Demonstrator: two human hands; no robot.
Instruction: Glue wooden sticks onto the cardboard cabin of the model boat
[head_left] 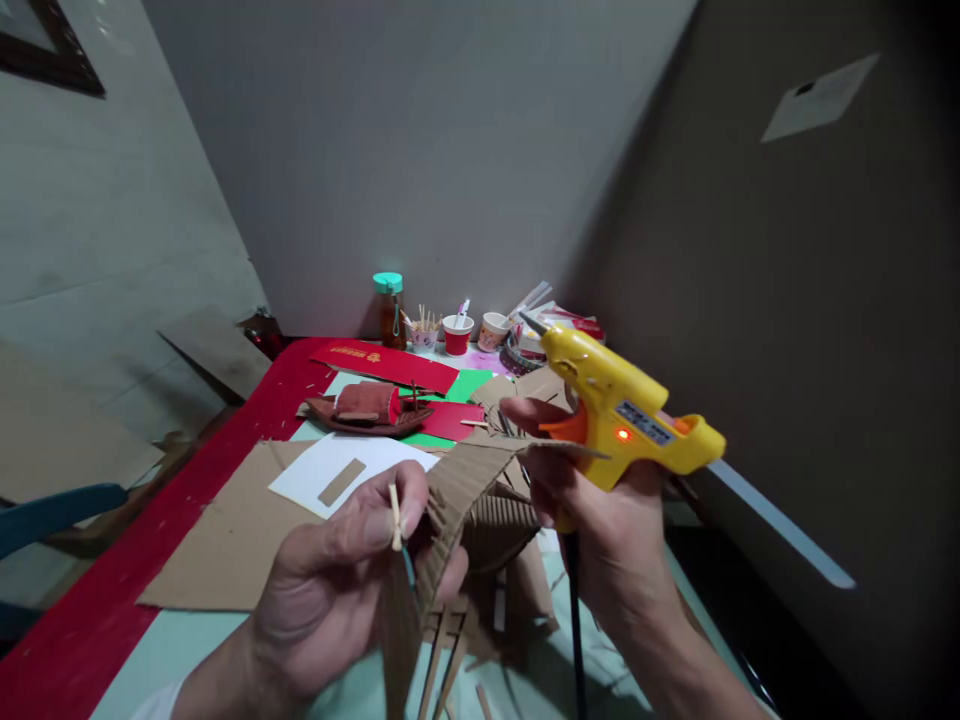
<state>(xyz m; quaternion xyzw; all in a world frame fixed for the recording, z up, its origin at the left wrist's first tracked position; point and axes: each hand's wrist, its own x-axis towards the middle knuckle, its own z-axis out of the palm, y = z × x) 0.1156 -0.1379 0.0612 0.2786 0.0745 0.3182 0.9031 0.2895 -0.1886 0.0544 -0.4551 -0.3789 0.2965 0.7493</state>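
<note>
Corrugated cardboard piece (457,495) held up in front of the person, above the tabletop (187,640), so its ribbed edge faces the glue gun. Left hand (352,580) closed, pinching the cardboard plus a small wooden stick (394,517) between thumb and fingers, keeping the stick upright against the edge. Right hand (600,520) wrapped around the yellow glue gun (622,410), index finger on the orange trigger, nozzle tilted up and away from the joint, indicator lit. Model boat (371,408) sits farther back on green paper, cups (457,335) and bottle (390,310) by the wall.
</note>
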